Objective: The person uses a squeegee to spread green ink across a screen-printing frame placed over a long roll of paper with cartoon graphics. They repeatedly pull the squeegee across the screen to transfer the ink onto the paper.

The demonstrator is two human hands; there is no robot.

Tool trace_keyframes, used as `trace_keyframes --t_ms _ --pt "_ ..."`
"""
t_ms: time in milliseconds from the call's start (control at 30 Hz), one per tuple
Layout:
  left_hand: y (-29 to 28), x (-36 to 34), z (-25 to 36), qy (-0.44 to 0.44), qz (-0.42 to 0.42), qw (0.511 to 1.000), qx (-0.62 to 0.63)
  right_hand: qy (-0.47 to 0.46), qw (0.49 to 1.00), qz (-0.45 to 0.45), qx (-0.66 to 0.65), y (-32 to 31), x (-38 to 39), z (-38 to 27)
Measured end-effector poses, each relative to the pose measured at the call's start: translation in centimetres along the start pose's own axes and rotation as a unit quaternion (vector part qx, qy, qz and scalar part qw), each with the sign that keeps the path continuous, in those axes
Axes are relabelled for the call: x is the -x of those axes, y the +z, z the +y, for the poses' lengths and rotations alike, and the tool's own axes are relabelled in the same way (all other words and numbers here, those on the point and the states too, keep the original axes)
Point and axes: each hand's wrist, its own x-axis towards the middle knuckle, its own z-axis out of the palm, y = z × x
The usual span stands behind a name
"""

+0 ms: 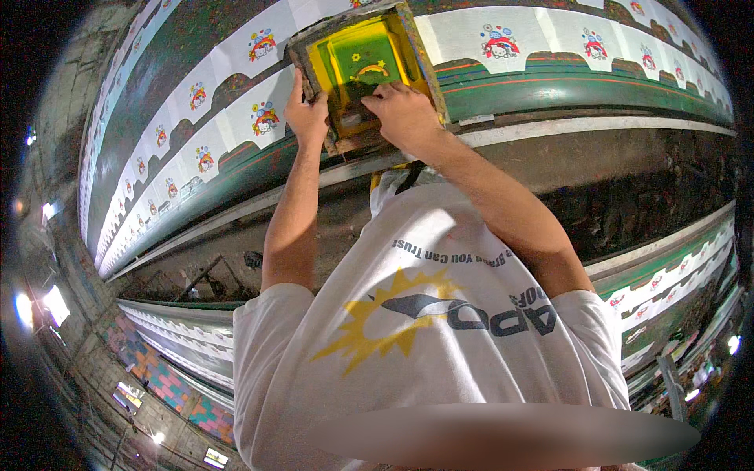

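A screen-printing frame with worn edges and a yellow and green mesh carrying small pale shapes lies over a long row of white printed pieces on the table. My left hand grips the frame's left side, index finger along the edge. My right hand is over the lower right of the mesh, fingers curled; what they hold is too hidden to make out. The white pieces bear small colourful cartoon prints and lie in curved-looking rows.
The long green table runs left and right, edged by a pale rail. A dark aisle separates it from a second table with more printed pieces, on either side of my body. A concrete floor shows at far left.
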Motion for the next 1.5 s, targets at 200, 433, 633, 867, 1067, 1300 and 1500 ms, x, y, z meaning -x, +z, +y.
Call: trace_keyframes --t_ms 200,433,633,867,1067,1300,1500 --pt "-0.1 0.1 0.0 0.039 -0.006 0.999 0.013 0.002 0.999 -0.033 0.011 -0.5 -0.7 0.1" --pt "0.2 -0.3 -1.6 0.072 -0.014 0.996 0.059 0.008 0.999 -0.046 0.017 -1.1 -1.3 0.0" --pt "0.4 0.1 -1.4 0.027 -0.024 0.993 0.110 0.011 0.998 -0.054 0.006 -1.1 -1.0 0.1" --pt "0.1 0.3 -0.4 0.088 -0.002 0.996 0.023 0.026 0.998 -0.052 -0.012 -1.5 -0.7 0.0" --pt "5.1 1.8 3.8 0.115 0.014 0.991 0.065 0.014 1.000 -0.004 -0.007 -4.8 2.0 5.3" --pt "17.3 4.9 10.4 0.125 0.020 0.989 0.081 0.026 0.999 0.033 0.014 -10.3 7.5 16.2" --pt "21.6 6.2 13.7 0.084 -0.007 0.994 0.075 0.051 0.998 0.027 -0.008 -11.9 9.4 21.0"
